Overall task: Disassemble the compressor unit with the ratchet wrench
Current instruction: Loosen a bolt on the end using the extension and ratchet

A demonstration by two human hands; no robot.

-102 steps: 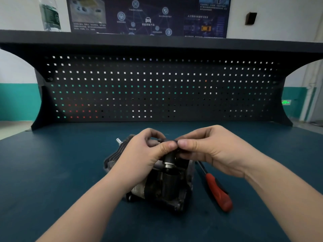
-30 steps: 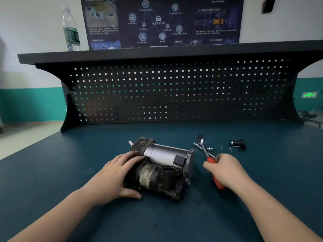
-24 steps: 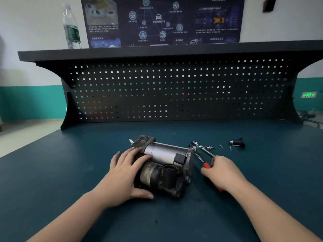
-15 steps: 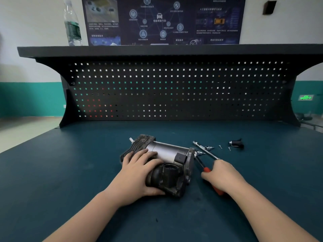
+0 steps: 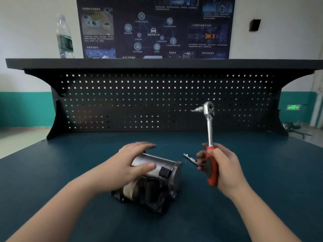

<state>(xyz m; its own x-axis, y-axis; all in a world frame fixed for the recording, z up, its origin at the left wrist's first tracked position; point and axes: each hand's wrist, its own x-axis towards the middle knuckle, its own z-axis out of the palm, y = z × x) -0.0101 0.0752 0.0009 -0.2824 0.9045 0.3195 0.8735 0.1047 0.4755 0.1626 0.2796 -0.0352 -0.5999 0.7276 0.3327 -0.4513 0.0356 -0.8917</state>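
Honestly, looked barely underway: compressor unit [image 5: 153, 180] lay on its side near the middle of the dark teal bench top [image 5: 52, 180], housing apparently all in one piece, nothing obviously stripped off from this angle. Held down by the left hand [image 5: 129, 165], fingers draped over the silver cylinder and thumb against its near side, more a steadying hold than a tight grip. Ratchet wrench [image 5: 209, 142] raised upright beside it, red handle wrapped by the fingers of the right hand [image 5: 222, 170], head well clear of the unit with a bit sticking out sideways. So: tool in hand, no fastener engaged yet, pretty much all the unbolting left. Small metal extension piece [image 5: 189, 158] on the bench just behind that hand. Behind: black pegboard [image 5: 157, 102] under a shelf, water bottle [image 5: 64, 37] on top, dark poster [image 5: 155, 27] on the white-and-teal wall.
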